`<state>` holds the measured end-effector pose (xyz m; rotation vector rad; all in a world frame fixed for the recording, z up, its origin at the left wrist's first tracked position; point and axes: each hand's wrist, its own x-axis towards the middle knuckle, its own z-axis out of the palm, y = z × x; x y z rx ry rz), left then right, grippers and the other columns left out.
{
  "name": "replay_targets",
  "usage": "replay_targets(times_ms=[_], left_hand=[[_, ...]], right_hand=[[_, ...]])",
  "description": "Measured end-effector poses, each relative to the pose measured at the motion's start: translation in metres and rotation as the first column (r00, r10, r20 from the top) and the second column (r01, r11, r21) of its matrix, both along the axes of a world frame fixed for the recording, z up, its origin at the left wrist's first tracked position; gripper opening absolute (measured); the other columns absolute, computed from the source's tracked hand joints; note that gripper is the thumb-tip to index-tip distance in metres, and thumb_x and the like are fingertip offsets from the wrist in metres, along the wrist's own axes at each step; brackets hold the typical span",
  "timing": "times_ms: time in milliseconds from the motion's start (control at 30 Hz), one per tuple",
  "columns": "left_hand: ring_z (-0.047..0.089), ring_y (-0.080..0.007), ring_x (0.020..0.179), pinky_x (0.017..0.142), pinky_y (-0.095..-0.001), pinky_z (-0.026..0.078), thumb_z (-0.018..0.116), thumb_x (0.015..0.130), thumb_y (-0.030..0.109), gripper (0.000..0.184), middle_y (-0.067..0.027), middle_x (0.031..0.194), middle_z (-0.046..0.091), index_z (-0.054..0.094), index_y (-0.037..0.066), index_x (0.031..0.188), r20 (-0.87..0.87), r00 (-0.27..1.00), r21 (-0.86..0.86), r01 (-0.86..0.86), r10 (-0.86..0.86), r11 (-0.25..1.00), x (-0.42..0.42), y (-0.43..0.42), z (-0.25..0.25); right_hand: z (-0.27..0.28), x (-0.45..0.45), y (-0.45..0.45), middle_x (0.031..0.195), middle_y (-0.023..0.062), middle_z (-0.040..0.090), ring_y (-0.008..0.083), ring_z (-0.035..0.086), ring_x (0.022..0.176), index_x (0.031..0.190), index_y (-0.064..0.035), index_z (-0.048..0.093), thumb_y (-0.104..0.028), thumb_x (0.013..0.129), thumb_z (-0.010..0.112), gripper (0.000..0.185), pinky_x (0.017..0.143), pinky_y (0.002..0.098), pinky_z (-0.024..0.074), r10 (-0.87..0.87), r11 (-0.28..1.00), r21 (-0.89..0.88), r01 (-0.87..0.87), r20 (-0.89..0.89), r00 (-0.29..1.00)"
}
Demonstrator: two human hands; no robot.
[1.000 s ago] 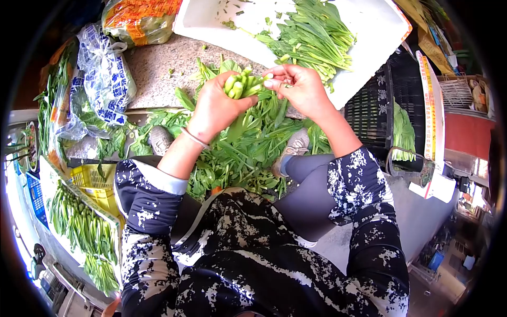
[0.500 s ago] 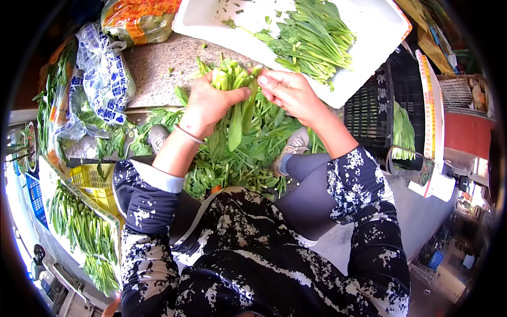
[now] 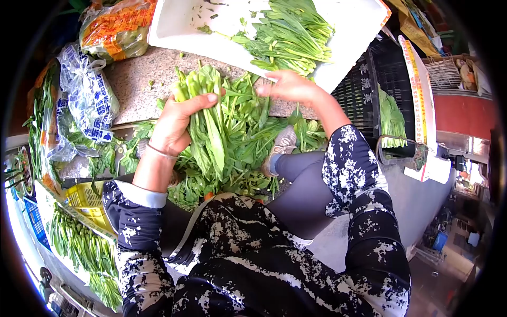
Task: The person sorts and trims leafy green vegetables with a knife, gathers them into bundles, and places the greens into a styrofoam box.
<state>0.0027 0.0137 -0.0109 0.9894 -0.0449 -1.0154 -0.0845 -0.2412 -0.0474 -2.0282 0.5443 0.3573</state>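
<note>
"Over the loose leaf heap between the 2 shoes, what is each hand doing?"

"The left hand is wrapped firmly round a bunch of greens, thumb across the stems. Their pale ends point up toward the stone slab, and the leaves trail down over the heap. The right hand is apart from the bunch, thumb and fingers spread. I see nothing between them, though they are blurred."

"Which step would you call that?"

"I'd judge it as gathering stems into 1 handful: left hand as the clamp, right hand free for picking. The stem ends don't look quite level to me."

"And the other greens?"

"A pile of cut greens lies in the white box, just beyond the right hand. Whether that hand touches the box's edge, I can't tell."

"So what would the next move call for?"

"Adding 1 more stem would ask the left thumb to ease slightly without letting the others slip. Evening the ends would need the right hand across at the bunch, pressing lightly, because the leaves look soft and easily bruised."
</note>
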Motion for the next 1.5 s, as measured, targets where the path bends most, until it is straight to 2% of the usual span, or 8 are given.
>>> replay_targets(times_ms=[67,200,667,867,933,1100,1267,1500], left_hand=[[0.061,-0.0173,0.087,0.078,-0.0309,0.051,0.061,0.077,0.003,0.032,-0.014,0.104,0.061,0.053,-0.003,0.107,-0.066,0.997,-0.093,0.022,-0.029,0.995,0.0,0.0,0.003],[0.06,-0.0196,0.09,0.081,-0.0325,0.05,0.06,0.078,0.003,0.035,-0.0147,0.107,0.06,0.049,-0.003,0.111,-0.161,0.986,-0.171,0.02,-0.048,0.985,-0.002,-0.004,0.006],[0.058,-0.0238,0.095,0.082,-0.034,0.049,0.06,0.078,0.003,0.032,-0.0084,0.096,0.06,0.051,-0.001,0.109,0.014,1.0,-0.116,-0.012,0.014,0.993,0.007,-0.008,-0.002],[0.06,-0.0197,0.078,0.072,-0.0306,0.051,0.062,0.077,0.002,0.032,-0.0061,0.083,0.058,0.051,-0.001,0.107,0.013,1.0,-0.11,-0.02,0.021,0.994,0.004,-0.007,0.003],[0.06,-0.0187,0.075,0.069,-0.0299,0.051,0.063,0.076,0.002,0.031,-0.0056,0.081,0.058,0.052,-0.002,0.105,0.022,1.0,-0.103,-0.012,0.014,0.995,0.003,-0.007,0.003],[0.061,-0.0174,0.071,0.067,-0.029,0.051,0.064,0.074,0.002,0.029,-0.0052,0.081,0.06,0.054,-0.001,0.101,0.092,0.996,-0.014,0.01,-0.009,1.0,0.0,-0.007,0.006],[0.061,-0.017,0.073,0.069,-0.0279,0.051,0.064,0.074,0.001,0.026,-0.0063,0.083,0.061,0.056,-0.001,0.098,0.137,0.99,0.06,0.019,-0.027,0.998,-0.001,-0.009,0.004],[0.061,-0.0173,0.076,0.071,-0.0283,0.051,0.064,0.073,0.0,0.027,-0.0073,0.087,0.061,0.056,-0.002,0.099,0.235,0.966,0.116,0.082,-0.108,0.99,-0.003,-0.006,0.008]], right_hand=[[-0.001,0.005,-0.05,0.081,0.0104,0.065,0.0228,0.061,0.075,0.097,-0.0076,0.062,-0.04,0.074,0.066,0.039,0.069,0.035,0.0472,-0.067,0.942,-0.327,0.077,0.043,0.997],[0.007,0.008,-0.102,0.088,0.012,0.064,0.025,0.061,0.088,0.098,-0.0132,0.063,-0.024,0.077,0.06,0.023,0.074,0.0382,0.0476,-0.461,0.447,-0.788,0.423,0.202,0.864],[-0.015,0.015,-0.114,0.1,0.0095,0.06,0.0249,0.06,0.092,0.104,-0.0182,0.061,-0.031,0.074,0.066,0.033,0.077,0.0367,0.0474,-0.43,0.46,-0.841,0.285,0.07,0.9],[-0.021,0.005,-0.133,0.083,0.0073,0.066,0.0223,0.062,0.074,0.096,-0.0127,0.065,-0.031,0.073,0.068,0.029,0.062,0.0342,0.0481,-0.328,0.559,-0.729,0.395,0.243,0.913],[-0.001,-0.001,-0.124,0.077,0.0054,0.065,0.0129,0.06,0.065,0.093,-0.0057,0.065,-0.026,0.075,0.068,0.027,0.048,0.0288,0.0436,-0.567,0.769,-0.145,0.623,0.295,0.769],[0.029,-0.019,-0.117,0.071,0.008,0.059,0.0116,0.054,0.056,0.089,0.0007,0.053,-0.024,0.08,0.066,0.03,0.039,0.0199,0.0358,-0.798,0.594,0.498,0.632,0.263,0.542],[0.054,-0.031,-0.098,0.07,0.0081,0.058,0.0111,0.053,0.055,0.087,-0.0008,0.054,-0.024,0.079,0.067,0.028,0.039,0.0192,0.0363,-0.791,0.597,0.563,0.572,0.293,0.538],[0.102,-0.043,-0.032,0.067,0.0031,0.058,0.0051,0.048,0.051,0.092,-0.0004,0.063,-0.017,0.079,0.067,0.021,0.042,0.0174,0.0364,-0.541,0.829,0.181,0.529,0.499,0.677]])
